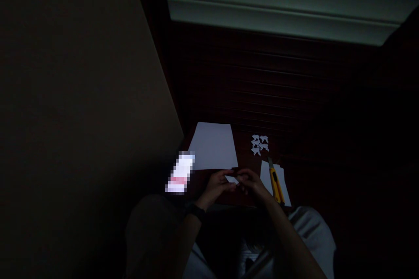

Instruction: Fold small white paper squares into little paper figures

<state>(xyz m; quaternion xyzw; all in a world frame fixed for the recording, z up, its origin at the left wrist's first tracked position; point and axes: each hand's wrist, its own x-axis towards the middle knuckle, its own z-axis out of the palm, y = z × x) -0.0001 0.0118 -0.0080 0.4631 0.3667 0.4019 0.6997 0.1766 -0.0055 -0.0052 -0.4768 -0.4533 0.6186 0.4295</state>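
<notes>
At the table's (pixel 244 152) six o'clock, we are grasping a small paper piece (pixel 232 179) between left hand (pixel 218 184) and right hand (pixel 251 180). A yellow cutter (pixel 277 186) is lying on sheets (pixel 266 177) at four; a lit screen (pixel 180 173) is glowing at nine. Beyond, we are seeing a large sheet (pixel 214 146) at eleven, folded pieces (pixel 255 144) at one.

Small, angular white paper piece (pixel 232 179) between the fingers (pixel 229 186)
</notes>
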